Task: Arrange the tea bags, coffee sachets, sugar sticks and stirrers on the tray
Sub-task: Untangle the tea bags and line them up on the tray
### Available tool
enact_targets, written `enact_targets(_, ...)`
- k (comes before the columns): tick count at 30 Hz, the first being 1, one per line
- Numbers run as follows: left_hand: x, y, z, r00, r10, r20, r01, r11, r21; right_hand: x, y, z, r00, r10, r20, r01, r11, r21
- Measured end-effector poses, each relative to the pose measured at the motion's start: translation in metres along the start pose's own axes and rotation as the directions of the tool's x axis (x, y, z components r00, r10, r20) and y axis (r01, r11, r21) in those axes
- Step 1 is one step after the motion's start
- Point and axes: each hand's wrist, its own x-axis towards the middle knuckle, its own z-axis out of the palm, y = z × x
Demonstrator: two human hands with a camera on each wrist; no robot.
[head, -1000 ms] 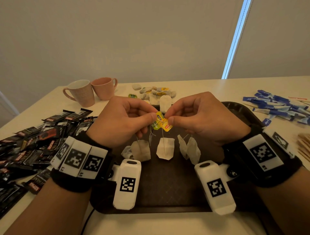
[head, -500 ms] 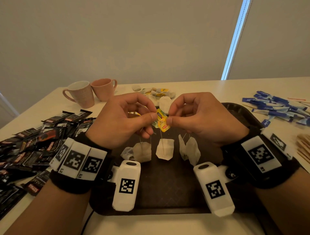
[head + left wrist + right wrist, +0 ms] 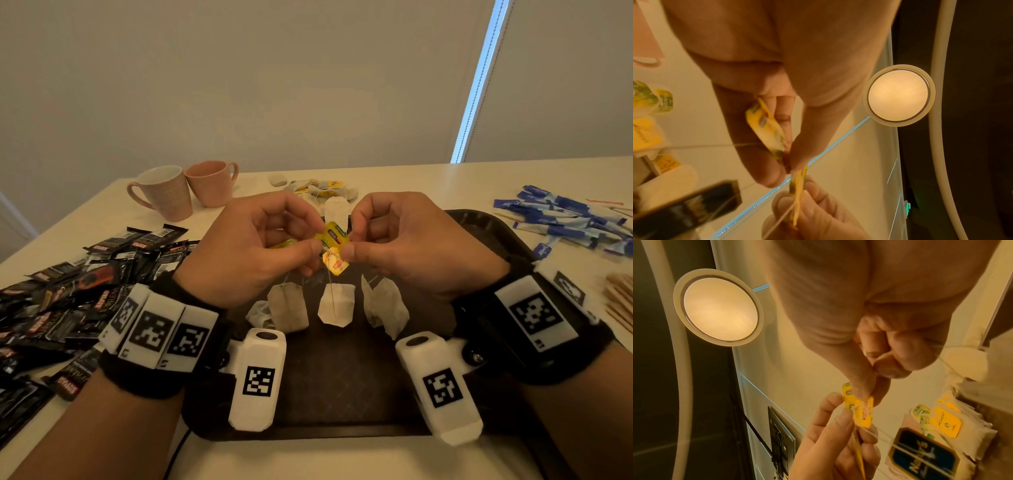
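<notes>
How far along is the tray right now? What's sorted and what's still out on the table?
Nothing plainly lies arranged on the tray yet. In hand: left hand and right hand pinch yellow tags, with tea bags dangling above it. Left: coffee sachets, sugar sticks, stirrers and more loose tea bags on the table.
</notes>
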Motion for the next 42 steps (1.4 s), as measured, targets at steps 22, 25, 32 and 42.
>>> enact_targets(22, -0.0004, -0.0032, -0.0002, 0.999, 0.003, -0.041, -0.005, 0.999, -0.036, -0.0001, -0.0006, -0.0009, 0.997, 0.08, 0.004, -0.077, 0.954, 0.288)
enact_targets(25, -0.0005, -0.0027, 0.0, 0.998, -0.008, -0.064, 0.008, 1.0, 0.0, 0.0005, -0.0001, 0.0001, 0.997, 0.079, -0.01, -0.073, 0.951, 0.299)
enact_targets(32, -0.0008, -0.0015, 0.0015, 0.997, -0.001, -0.08, 0.005, 0.999, 0.052, 0.0004, 0.0003, 0.0006, 0.999, 0.036, -0.027, -0.028, 0.965, 0.259)
enact_targets(42, 0.0004, -0.0019, 0.0005, 0.991, -0.035, -0.133, 0.047, 0.995, 0.084, 0.0008, 0.0007, 0.0032, 0.976, 0.118, 0.183, -0.137, 0.986, 0.098)
